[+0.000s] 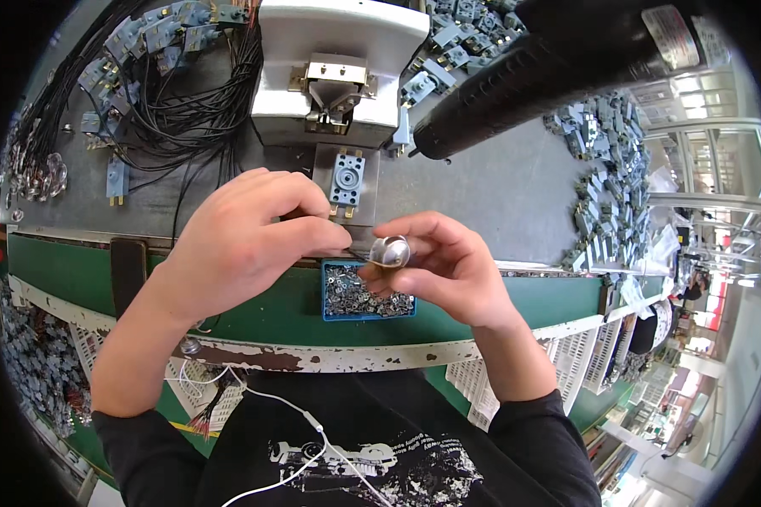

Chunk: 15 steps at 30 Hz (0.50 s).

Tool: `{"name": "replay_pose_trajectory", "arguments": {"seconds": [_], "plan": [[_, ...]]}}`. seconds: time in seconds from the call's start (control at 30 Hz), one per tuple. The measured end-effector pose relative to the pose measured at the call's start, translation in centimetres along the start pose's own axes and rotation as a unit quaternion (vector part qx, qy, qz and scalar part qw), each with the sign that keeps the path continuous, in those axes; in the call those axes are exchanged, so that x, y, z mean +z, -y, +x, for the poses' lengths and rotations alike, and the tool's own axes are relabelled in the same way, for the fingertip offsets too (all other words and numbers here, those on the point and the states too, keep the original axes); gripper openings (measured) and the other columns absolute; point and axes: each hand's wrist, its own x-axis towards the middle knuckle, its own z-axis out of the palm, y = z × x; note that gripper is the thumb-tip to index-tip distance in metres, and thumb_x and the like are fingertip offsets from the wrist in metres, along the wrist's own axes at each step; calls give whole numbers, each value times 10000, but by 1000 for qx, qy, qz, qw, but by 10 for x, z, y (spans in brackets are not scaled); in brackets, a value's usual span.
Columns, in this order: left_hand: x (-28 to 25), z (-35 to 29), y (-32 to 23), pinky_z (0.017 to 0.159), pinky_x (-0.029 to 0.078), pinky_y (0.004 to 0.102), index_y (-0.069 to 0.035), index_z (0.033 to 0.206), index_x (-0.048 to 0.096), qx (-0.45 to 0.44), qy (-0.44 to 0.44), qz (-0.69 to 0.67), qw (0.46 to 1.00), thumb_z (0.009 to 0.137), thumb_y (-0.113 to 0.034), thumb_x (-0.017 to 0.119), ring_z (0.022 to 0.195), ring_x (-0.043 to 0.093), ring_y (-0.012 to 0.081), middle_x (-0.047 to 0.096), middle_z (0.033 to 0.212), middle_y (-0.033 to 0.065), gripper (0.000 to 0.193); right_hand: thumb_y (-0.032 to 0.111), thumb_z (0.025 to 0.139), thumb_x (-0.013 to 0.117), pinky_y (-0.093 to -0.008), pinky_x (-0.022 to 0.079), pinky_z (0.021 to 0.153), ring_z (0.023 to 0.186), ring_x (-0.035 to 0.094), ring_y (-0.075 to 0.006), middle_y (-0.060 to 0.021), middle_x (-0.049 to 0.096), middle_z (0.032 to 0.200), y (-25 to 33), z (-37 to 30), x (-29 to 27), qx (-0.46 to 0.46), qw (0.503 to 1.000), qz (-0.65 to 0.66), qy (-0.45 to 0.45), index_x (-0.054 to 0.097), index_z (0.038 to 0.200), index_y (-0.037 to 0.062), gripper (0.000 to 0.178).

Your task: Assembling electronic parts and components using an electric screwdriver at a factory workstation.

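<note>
Right hand [448, 270]: pinches a small round metal part [391, 251].
Left hand [245, 241]: fingertips closed on a thin wire [357, 253] touching it.
Advice: steady both above the blue tray [368, 294].

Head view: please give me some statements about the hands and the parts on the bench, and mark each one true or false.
1. The right hand holds a small round silver part. True.
2. The blue tray is empty. False: it is full of small metal pieces.
3. A grey block part sits in the fixture in front of the white machine. True.
4. The left hand rests flat on the green bench edge. False: it is raised, its fingers pinched close to the silver part.
5. Black wires lie at the left. True.
</note>
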Motion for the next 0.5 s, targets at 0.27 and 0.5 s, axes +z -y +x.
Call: {"name": "replay_pose_trajectory", "arguments": {"seconds": [0.27,0.5], "plan": [[4,-3,7,666,498,331,-117,956,758,-21,-38,-96,994,729,5,822,776,630,221,633,875,15,265,-39,953,694,-378,630,915,1024,747,-267,-200,741,1107,-9,-4,5,-65,987,-138,-43,578,1332,-48,396],[8,-5,7,668,467,334,-162,926,775,-4,-34,-104,994,718,22,821,769,624,188,655,884,-20,281,38,988,680,-363,624,842,948,753,-245,-182,749,1030,-14,7,-4,-31,997,-69,-20,597,1311,-71,350]]}}
